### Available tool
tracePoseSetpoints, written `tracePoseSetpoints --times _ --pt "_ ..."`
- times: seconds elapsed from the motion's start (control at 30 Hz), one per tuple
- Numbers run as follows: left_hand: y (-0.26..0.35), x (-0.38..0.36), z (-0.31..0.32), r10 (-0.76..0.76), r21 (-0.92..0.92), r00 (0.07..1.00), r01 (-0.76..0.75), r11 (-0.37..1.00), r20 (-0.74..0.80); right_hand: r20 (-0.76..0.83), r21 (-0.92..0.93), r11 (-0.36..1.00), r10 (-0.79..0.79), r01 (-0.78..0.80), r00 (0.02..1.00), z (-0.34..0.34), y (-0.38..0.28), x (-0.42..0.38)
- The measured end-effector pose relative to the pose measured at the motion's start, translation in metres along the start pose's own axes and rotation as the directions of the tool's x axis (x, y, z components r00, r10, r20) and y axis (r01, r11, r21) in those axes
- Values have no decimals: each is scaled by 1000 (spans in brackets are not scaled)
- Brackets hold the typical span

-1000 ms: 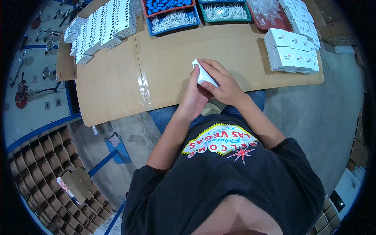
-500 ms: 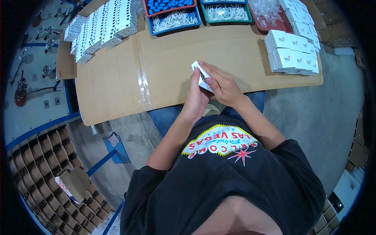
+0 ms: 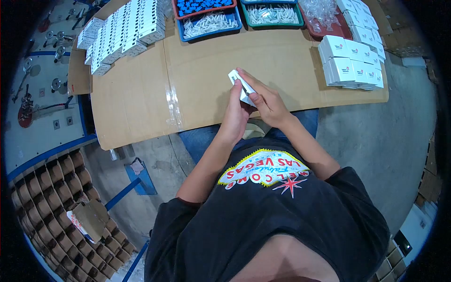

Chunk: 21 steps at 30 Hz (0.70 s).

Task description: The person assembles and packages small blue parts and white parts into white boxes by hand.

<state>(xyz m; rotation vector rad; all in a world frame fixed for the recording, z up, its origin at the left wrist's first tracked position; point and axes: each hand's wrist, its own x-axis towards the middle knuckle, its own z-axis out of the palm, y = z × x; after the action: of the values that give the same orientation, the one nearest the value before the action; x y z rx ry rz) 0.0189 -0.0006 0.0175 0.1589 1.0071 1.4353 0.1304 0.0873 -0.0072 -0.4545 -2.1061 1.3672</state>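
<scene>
A small white box (image 3: 245, 92) is held between both hands over the near edge of the cardboard-covered table. My left hand (image 3: 235, 115) grips its left side, thumb along the top. From the right, my right hand (image 3: 268, 103) wraps around it, fingers over the far side and thumb on the near face. A dark slot shows along the box between the thumbs. The lower part of the box is hidden by the hands.
Stacked white boxes (image 3: 127, 33) stand at the table's back left, more printed boxes (image 3: 350, 66) at the right. Along the back are a blue tray (image 3: 211, 33) and a green tray (image 3: 275, 26) of white pieces, blue parts (image 3: 202, 6), and a red tray (image 3: 336, 33) with clear plastic.
The box has tilted slightly and shifted a little to the left and away from me in both hands. My right thumb has moved slightly along it.
</scene>
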Motion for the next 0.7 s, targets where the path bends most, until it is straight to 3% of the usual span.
tracePoseSetpoints --times 0.13,0.2,0.33,0.4,0.43,0.5,0.53,0.6,0.63,0.7 --pt "2 4 -4 41 71 999 -40 997 -16 15 63 998 -32 31 999 -3 -1 0" --pt "0 4 -7 114 101 993 -111 989 -28 2 168 985 38 -37 999 -9 -6 -2" --pt "3 6 -20 228 70 974 -227 971 -7 35 78 995 57 -59 998 -24 -3 -3" --pt "8 4 -22 393 325 912 -411 852 122 38 198 942 270 -272 962 -23 -4 -4" --pt "7 4 -23 396 324 910 -414 851 123 38 195 943 268 -270 963 -25 -4 -1" --pt "6 4 -24 503 445 838 -542 713 214 157 541 652 543 -532 825 -30 -4 5" --pt "7 4 -25 503 444 837 -543 713 215 156 540 653 543 -531 825 -31 -7 8" --pt "10 5 -27 485 618 791 -602 506 373 120 491 723 497 -487 859 -32 -14 13" --pt "10 6 -27 485 618 790 -603 505 375 118 491 723 496 -485 860 -31 -14 15" --pt "10 5 -27 529 706 718 -651 279 453 77 424 817 398 -391 914 -30 -15 16"
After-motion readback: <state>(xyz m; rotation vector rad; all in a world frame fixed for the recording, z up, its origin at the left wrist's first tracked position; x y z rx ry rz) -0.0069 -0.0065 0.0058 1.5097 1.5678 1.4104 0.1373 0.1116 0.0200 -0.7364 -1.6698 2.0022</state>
